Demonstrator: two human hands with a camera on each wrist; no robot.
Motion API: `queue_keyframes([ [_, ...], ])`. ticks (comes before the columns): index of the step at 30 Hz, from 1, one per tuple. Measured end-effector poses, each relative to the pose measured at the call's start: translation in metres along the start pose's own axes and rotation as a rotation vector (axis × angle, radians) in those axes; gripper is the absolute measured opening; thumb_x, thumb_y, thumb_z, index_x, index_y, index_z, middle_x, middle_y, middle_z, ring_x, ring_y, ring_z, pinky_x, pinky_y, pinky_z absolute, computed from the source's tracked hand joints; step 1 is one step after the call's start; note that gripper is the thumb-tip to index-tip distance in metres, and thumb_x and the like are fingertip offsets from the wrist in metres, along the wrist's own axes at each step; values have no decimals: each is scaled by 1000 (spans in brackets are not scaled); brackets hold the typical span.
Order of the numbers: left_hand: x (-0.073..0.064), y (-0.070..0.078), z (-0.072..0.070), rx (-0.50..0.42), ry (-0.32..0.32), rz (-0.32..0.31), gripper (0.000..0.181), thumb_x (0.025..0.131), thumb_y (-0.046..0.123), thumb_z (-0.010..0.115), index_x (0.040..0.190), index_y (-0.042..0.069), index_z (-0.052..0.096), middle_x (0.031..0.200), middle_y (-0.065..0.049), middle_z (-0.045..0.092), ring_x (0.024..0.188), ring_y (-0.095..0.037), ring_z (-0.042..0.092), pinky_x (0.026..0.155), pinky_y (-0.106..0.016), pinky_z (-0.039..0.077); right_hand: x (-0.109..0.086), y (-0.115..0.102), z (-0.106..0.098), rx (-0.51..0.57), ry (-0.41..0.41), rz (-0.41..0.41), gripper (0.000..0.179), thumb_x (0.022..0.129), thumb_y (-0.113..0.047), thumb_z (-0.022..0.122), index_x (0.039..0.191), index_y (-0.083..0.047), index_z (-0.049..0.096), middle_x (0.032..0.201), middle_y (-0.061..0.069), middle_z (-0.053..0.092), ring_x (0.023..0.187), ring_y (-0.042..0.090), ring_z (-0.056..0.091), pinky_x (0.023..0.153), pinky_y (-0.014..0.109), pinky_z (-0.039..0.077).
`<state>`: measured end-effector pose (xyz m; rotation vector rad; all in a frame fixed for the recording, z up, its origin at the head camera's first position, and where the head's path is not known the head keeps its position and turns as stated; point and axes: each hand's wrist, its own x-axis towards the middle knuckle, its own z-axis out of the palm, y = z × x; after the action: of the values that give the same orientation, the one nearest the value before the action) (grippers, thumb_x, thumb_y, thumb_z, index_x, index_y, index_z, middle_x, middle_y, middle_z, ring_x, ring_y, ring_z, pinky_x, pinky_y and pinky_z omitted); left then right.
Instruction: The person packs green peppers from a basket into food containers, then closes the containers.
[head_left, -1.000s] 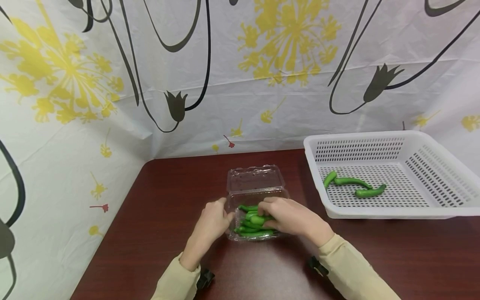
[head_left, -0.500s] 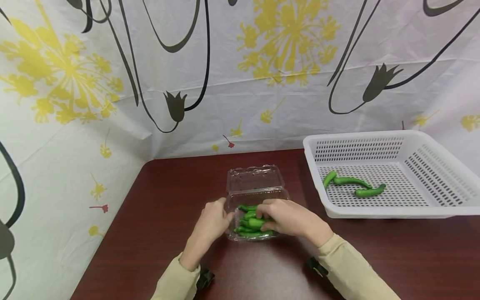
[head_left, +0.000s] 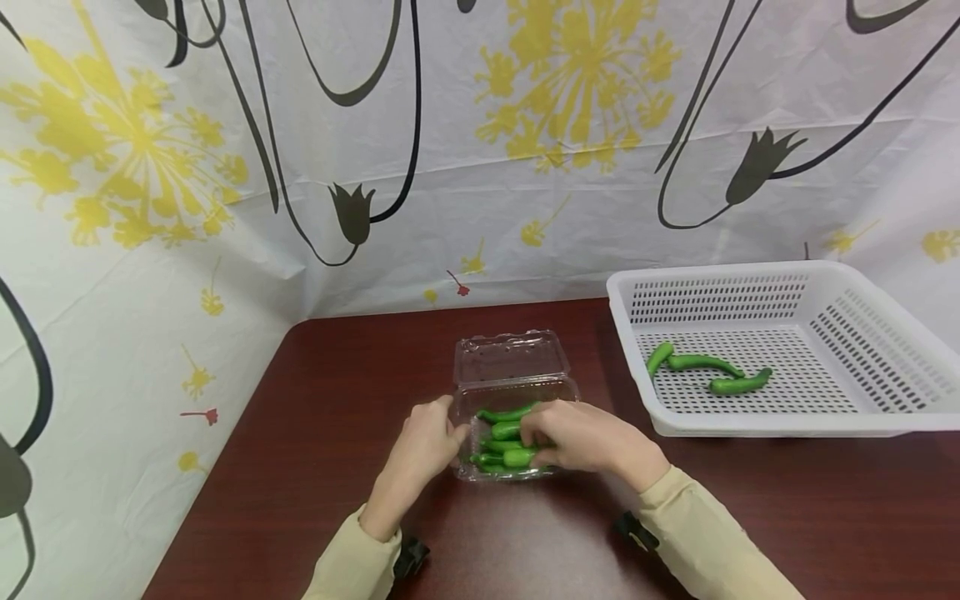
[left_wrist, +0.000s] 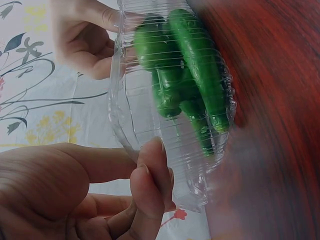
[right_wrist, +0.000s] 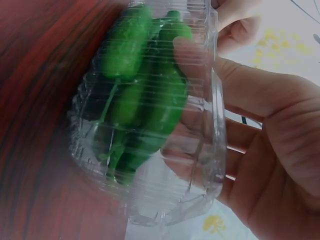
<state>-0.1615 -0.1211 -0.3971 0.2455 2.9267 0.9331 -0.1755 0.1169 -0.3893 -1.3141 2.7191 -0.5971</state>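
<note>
A clear plastic clamshell box [head_left: 471, 472] lies on the table with its lid [head_left: 512, 362] tipped back. Several green chili peppers [head_left: 506, 431] lie in it, side by side. My left hand [head_left: 423, 442] pinches the left rim between thumb and fingers, as the left wrist view shows at the box wall [left_wrist: 135, 115]. Over the right side, my right hand [head_left: 581, 433] reaches in with curled fingers and holds a green chili pepper [right_wrist: 167, 97], its thumb against it. The right ends of the peppers are partly hidden by that hand in the head view.
A white perforated plastic basket [head_left: 750, 425] stands to the right, with 3 green chili peppers [head_left: 738, 383] in its left part. The dark red-brown table [head_left: 360, 367] meets a patterned cloth [head_left: 442, 208] at the back and left.
My right hand has shifted slightly within the box, and the peppers under its fingers lie in changed positions, spread further apart. My left hand stays at the left rim.
</note>
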Motion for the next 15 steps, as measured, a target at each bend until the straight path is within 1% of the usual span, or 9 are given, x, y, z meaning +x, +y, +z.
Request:
queue_keyframes([
  [8,1,0,0,-6,-9,-8,55,94,9,70,139,-14,49,52,4,55,45,-9,55,62,-34,50,-1,0,0,11,-8,4,20,81,-16,83,80,-20,64,80,-9,55,67,2,48,59,23,42],
  [15,-1,0,-1,8,1,2,54,93,8,70,138,-14,50,52,5,56,46,-8,55,70,-39,54,-3,-1,-3,21,-30,30,16,83,-16,82,83,-19,66,82,-8,56,68,2,48,59,24,43],
])
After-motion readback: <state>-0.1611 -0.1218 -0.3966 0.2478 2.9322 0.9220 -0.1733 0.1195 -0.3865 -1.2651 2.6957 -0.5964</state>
